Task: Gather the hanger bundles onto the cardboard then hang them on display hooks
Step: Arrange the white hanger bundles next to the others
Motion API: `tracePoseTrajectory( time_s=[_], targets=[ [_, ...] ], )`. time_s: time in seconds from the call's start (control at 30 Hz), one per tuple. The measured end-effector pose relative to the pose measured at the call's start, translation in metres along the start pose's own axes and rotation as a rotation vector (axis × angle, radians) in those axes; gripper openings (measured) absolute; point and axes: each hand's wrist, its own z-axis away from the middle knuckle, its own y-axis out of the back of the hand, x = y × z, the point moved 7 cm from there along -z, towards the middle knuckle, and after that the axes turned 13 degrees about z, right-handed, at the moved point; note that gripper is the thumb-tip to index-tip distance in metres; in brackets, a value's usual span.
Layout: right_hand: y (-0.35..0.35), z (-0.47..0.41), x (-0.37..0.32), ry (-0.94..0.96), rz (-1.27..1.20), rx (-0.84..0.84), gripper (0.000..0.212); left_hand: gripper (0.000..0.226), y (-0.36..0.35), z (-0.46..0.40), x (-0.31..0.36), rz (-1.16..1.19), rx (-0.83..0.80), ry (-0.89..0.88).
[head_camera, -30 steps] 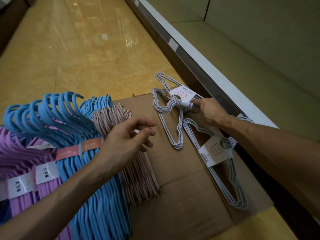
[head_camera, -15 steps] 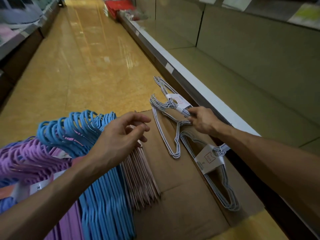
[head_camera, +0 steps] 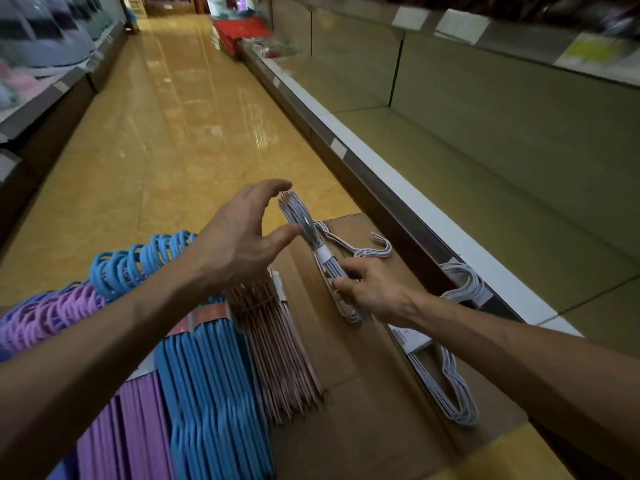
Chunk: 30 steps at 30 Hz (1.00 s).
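Observation:
My right hand (head_camera: pixel 372 291) grips a white wire hanger bundle (head_camera: pixel 311 244) and holds it tilted on edge above the cardboard (head_camera: pixel 374 410). My left hand (head_camera: pixel 242 237) hovers open just left of that bundle's upper end, thumb and fingers spread on either side of it. A second white bundle (head_camera: pixel 446 386) with a paper label lies flat on the cardboard's right side. Blue hanger bundles (head_camera: pixel 214 393), purple bundles (head_camera: pixel 131 427) and a pink bundle (head_camera: pixel 277 348) lie side by side on the left.
A low empty shelf (head_camera: pixel 485 188) with a white front edge runs along the right; its back panel shows no hooks in view. The yellow aisle floor (head_camera: pixel 173 133) stretches ahead. Red baskets (head_camera: pixel 242 29) sit far down the aisle. Stocked shelves line the left.
My right hand has lifted the far white bundle off the cardboard and turned it on edge. My left hand rose from the pink bundle toward it. The camera tilted up.

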Motion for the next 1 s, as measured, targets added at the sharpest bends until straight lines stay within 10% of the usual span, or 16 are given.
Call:
tracePoseTrajectory(
  time_s=[1.0],
  targets=[
    [-0.092, -0.009, 0.036, -0.108, 0.138, -0.224, 0.030, 0.053, -0.043, -0.006, -0.067, -0.258, -0.322, 0.198]
  ],
)
